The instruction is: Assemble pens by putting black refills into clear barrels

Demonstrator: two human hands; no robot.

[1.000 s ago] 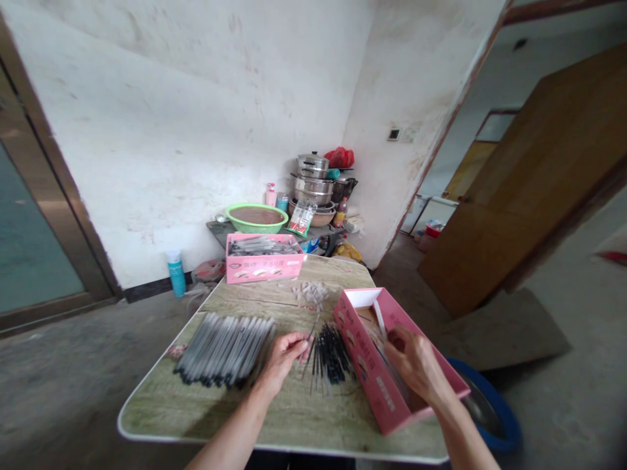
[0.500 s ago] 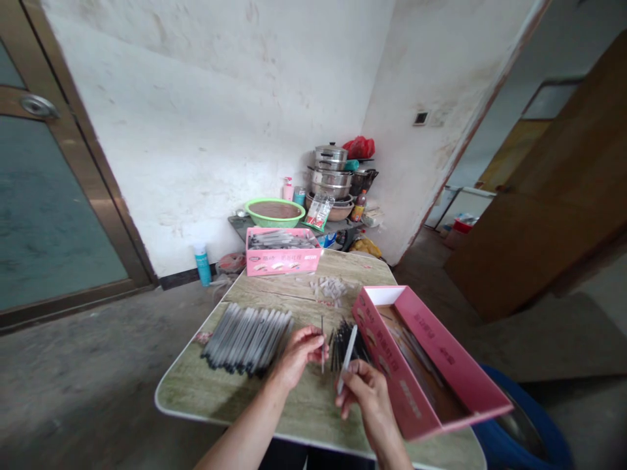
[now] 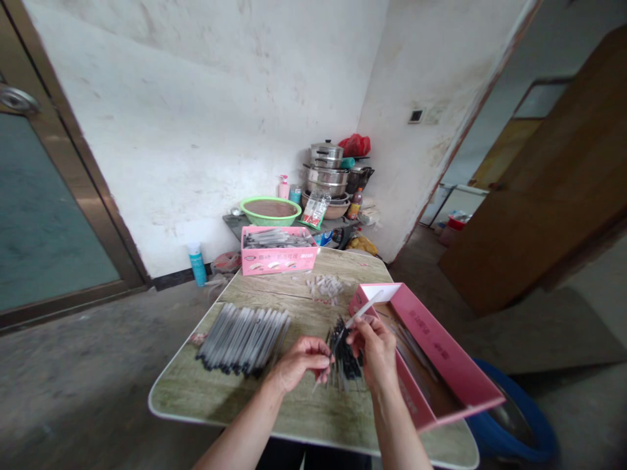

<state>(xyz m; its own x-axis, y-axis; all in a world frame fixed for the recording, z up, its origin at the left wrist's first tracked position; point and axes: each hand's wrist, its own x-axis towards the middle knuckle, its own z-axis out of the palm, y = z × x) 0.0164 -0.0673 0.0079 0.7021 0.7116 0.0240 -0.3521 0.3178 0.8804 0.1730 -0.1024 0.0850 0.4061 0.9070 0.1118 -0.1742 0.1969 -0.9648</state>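
My left hand (image 3: pixel 304 359) pinches a thin dark rod (image 3: pixel 316 385) between thumb and fingers, its lower end slanting toward me. In my right hand (image 3: pixel 373 341) is a translucent whitish tube (image 3: pixel 365 308), tilted up to the right. The tube's lower end is close to the rod's upper end; blur hides whether they touch. A pile of thin black rods (image 3: pixel 349 367) lies beneath and between my hands. Left of them, filled tubes with black ends (image 3: pixel 245 336) lie side by side in a row.
An open pink box (image 3: pixel 426 339) with some tubes stands at the table's right edge. Another pink box (image 3: pixel 279 262), full of tubes, is at the back. Small whitish pieces (image 3: pixel 324 287) are scattered on the table (image 3: pixel 225 405). Beyond are a green basin (image 3: pixel 269 220) and stacked pots (image 3: pixel 327 176).
My right hand has risen and tipped the tube over to the right. The rod in my left hand has gone from upright to slanted, bringing the two closer. The view has shifted slightly.
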